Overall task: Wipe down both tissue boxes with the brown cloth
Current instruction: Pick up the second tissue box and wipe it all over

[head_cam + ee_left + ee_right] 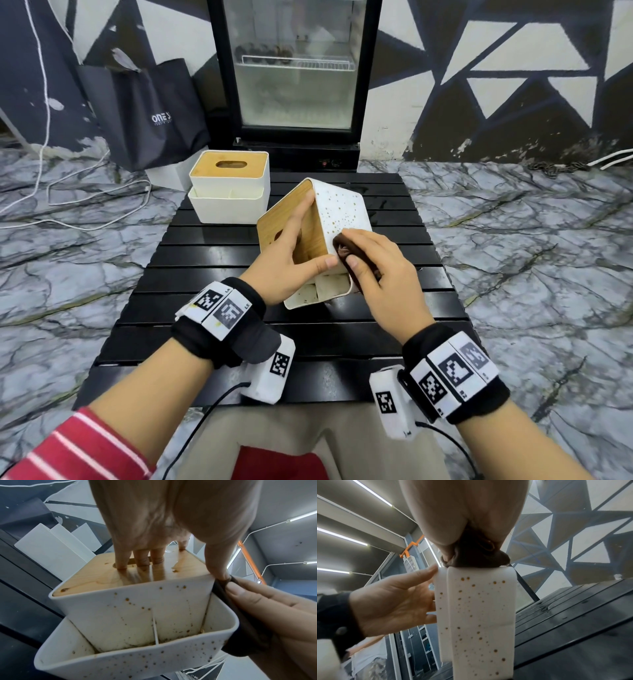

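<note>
The near tissue box (342, 209), white with brown spots and a wooden lid (96, 580), is tilted up on the black table. My left hand (298, 246) grips it, fingers hooked in the lid slot and thumb on the lid's edge. My right hand (373, 270) holds the bunched brown cloth (344, 248) and presses it against the box's spotted side wall near that edge. The right wrist view shows the cloth (476, 557) on the top end of the spotted wall (479, 615). The second tissue box (229, 186) stands upright at the table's back left, untouched.
The slatted black table (239, 342) is low, on a marble floor. A glass-door fridge (294, 68) stands just behind it. A black bag (147, 109) and white cables (85, 192) lie at the back left.
</note>
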`<state>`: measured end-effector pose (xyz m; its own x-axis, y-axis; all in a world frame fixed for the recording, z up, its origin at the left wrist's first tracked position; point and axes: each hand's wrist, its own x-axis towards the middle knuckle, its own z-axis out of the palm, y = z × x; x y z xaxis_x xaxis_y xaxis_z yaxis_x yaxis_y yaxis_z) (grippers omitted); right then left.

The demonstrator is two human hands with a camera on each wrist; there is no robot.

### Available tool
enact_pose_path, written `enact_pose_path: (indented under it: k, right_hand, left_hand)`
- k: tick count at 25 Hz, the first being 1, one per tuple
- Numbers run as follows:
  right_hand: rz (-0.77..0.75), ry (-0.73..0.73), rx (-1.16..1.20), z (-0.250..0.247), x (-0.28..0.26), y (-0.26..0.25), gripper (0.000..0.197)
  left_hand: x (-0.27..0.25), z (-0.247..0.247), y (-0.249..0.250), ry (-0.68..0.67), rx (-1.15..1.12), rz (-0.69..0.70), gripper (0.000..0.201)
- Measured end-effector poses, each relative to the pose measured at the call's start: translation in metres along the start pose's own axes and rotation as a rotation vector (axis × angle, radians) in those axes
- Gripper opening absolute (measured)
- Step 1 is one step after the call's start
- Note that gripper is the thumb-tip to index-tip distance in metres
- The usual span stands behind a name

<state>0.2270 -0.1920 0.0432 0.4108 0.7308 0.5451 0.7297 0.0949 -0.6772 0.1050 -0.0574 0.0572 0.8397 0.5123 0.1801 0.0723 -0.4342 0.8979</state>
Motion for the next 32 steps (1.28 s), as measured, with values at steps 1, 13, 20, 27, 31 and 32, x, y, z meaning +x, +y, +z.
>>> enact_pose_path:
  k: [1,13,20,27,31,32]
  right_hand:
    - [0.006,-0.002,0.001,-0.001,-0.001,0.001,0.033]
    - [-0.038,-0.002,0.007,-0.005,0.002,-0.001,0.034]
    - [0.004,0.024,0.07,-0.003,0.001,0.006,0.035]
    - [-0.014,0.018,0.037,0.005,-0.02,0.006,0.039]
    - [-0.037,0.039,-0.001,0.006,-0.011,0.006,0.036]
    - [-0.017,0.053,-0.013,0.006,-0.008,0.008,0.035]
  left_hand:
    - [0.0,0.0,0.0,0.004,-0.002,-0.002,0.096]
    - [0.006,0.001,0.004,-0.064,0.07,0.038,0.094]
    - [0.004,0.002,0.004,-0.064,0.065,0.03,0.095]
    - [0.001,-0.002,0.007,-0.017,-0.1,0.018,0.083]
    - [0.004,-0.004,0.006,-0.045,-0.127,0.019,0.087]
    - [0.004,-0.004,0.006,-0.047,-0.148,0.01,0.086]
